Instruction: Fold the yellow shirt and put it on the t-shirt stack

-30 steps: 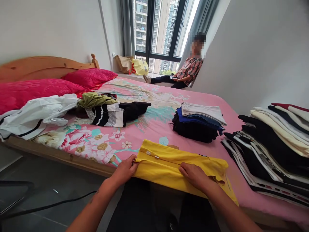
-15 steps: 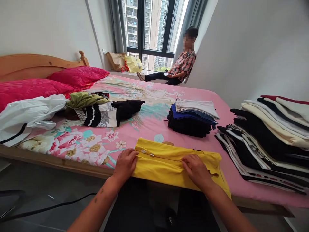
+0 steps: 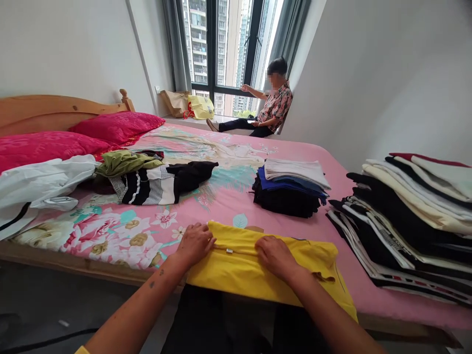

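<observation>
A folded yellow garment (image 3: 239,270) lies at the near edge of the bed (image 3: 221,191), which has a pink floral sheet. My left hand (image 3: 194,242) rests on the garment's left end with fingers curled on the fabric. My right hand (image 3: 275,256) presses on the middle of its upper fold, fingers bent onto the cloth. Part of the garment hangs over the bed's edge toward me.
A folded stack of dark, blue and grey clothes (image 3: 289,189) sits mid-bed. A taller folded pile (image 3: 409,221) fills the right. Unfolded clothes (image 3: 147,179) and a white garment (image 3: 40,189) lie left, near red pillows (image 3: 110,128). Another person (image 3: 265,110) sits at the window.
Both hands have slid up and inward along the yellow garment, the right one from right of centre to the middle. The person at the window has raised an arm.
</observation>
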A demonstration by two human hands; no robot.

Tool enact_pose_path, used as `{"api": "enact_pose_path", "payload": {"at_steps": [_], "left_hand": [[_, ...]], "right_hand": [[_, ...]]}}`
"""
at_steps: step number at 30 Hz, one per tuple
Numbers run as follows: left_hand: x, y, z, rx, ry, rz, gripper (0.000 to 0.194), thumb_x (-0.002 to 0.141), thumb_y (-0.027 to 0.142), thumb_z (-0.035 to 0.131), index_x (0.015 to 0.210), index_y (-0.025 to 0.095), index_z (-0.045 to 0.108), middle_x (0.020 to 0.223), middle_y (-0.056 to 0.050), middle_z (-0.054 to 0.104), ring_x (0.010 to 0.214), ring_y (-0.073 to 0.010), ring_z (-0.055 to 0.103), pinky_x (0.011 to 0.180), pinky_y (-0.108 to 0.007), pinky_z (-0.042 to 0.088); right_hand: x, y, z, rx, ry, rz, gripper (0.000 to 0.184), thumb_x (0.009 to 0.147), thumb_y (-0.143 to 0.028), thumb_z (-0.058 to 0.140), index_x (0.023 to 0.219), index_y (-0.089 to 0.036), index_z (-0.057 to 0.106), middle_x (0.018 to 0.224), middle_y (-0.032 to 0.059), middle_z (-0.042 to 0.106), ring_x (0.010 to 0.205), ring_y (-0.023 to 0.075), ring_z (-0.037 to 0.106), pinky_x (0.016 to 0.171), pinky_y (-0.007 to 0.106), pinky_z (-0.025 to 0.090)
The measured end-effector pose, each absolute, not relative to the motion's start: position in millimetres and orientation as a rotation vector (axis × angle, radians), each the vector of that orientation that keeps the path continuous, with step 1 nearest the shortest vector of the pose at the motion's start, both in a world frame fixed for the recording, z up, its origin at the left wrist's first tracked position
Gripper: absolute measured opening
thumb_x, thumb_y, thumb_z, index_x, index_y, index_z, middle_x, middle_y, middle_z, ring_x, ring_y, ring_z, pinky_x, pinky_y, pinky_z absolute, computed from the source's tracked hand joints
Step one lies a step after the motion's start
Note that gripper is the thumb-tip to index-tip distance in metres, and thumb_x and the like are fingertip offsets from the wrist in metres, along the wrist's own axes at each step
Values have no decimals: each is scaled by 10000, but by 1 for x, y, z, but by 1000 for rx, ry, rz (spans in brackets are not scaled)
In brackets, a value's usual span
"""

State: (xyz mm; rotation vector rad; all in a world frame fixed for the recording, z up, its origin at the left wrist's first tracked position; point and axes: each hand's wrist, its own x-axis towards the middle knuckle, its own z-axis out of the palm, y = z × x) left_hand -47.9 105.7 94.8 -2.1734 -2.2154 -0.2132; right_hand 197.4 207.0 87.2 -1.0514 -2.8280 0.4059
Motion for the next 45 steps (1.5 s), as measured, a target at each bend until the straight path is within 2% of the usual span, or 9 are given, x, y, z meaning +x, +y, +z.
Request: {"api": "enact_pose_path", "payload": {"at_steps": [5,15,18,22,27,33,38,42,45], "left_hand": [[-30,134,78,-2417,-2062,-452,314,835,91,442,1031,215,654,1167,-42,650,1168,-207,520,1022,-390,356],[-53,134,29,-2513,-2246,-436,506,929,484,271,1424,377,252,1498,26,264,1386,-240,240,1134,-546,176],[-53,133,32,-2542,-2242,-450,672,838,602,413,1435,352,229,1507,-10,239,1389,-266,224,1136,-539,165],[-49,131,46,-2539,-2264,-414,846,722,600,577,1440,305,242,1511,-46,236,1392,-279,215,1146,-527,130],[-12,130,51,-2363,-2263,-464,687,738,434,611,1367,228,426,1456,-103,381,1355,-318,304,1123,-563,189],[72,150,-11,-2582,-1448,-628,209,875,270,507,1041,233,628,1104,-33,688,1057,-173,614,952,-261,476],[101,157,-29,-2580,-1436,-568,363,930,319,386,1237,180,520,1242,-91,612,1164,-229,549,965,-355,476],[111,153,1,-2735,-1699,-641,563,879,468,433,1384,227,366,1415,-103,445,1307,-292,378,1106,-484,293],[119,157,23,-2770,-1828,-699,484,917,376,329,1388,264,356,1415,-88,443,1273,-292,411,1100,-497,276]], "right_hand": [[156,201,72,-870,-2684,392,260,854,-123,422,1014,-198,613,1028,71,643,996,181,563,895,289,410],[186,243,25,-876,-2681,341,385,832,-211,467,1203,-165,558,1330,104,524,1236,216,465,1061,340,352],[196,238,27,-922,-2742,334,405,699,-202,589,1102,-231,596,1255,59,577,1177,246,497,1027,361,361],[205,227,30,-1017,-2778,263,286,783,-148,477,1010,-269,603,1121,29,635,1069,224,553,924,347,385],[210,221,46,-1113,-2777,171,307,737,-110,478,998,-225,593,1077,65,618,1019,229,542,884,345,375],[209,222,56,-1286,-2831,84,378,813,-135,433,1161,-216,557,1259,119,550,1199,316,435,1022,576,207],[221,230,59,-1313,-2764,79,390,852,-72,365,1153,-204,575,1157,91,614,1096,259,517,1026,482,256],[230,230,57,-1274,-2592,18,329,858,-52,382,1034,-196,620,1051,60,637,1006,223,539,972,373,307],[234,228,55,-1229,-2542,-34,269,846,-52,421,890,-190,648,942,53,645,920,215,546,927,349,324]]}}
